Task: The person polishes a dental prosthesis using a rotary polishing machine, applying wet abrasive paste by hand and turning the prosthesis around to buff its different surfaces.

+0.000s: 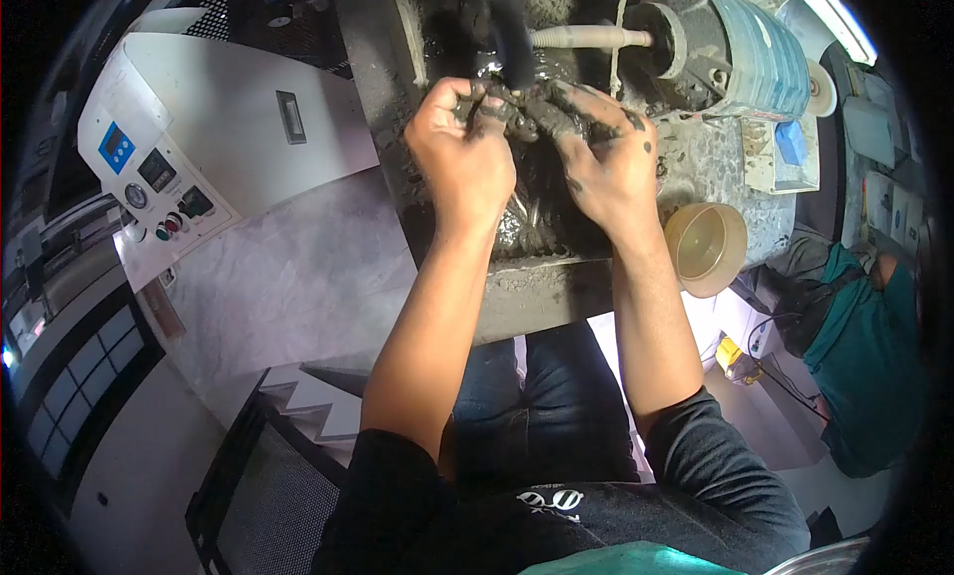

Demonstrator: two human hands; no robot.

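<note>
My left hand (pixel 462 153) and my right hand (pixel 608 158) meet just below a dark wheel (pixel 512 43) on a light tapered spindle (pixel 586 37). Wet grey slurry coats the fingers of both. Thumbs and fingertips pinch together around a small slurry-covered piece (pixel 519 113); its kind is hidden by the mud and the fingers. The piece lies close to the wheel's lower edge, and I cannot tell whether they touch. Beneath the hands is a trough (pixel 542 274) with wet slurry in it.
A motor in a blue ribbed housing (pixel 760 53) carries the spindle at the right. A yellowish bowl (pixel 706 247) stands beside my right forearm. To the left is a white machine with a control panel (pixel 159 182). A person in green (pixel 865 356) is at the far right.
</note>
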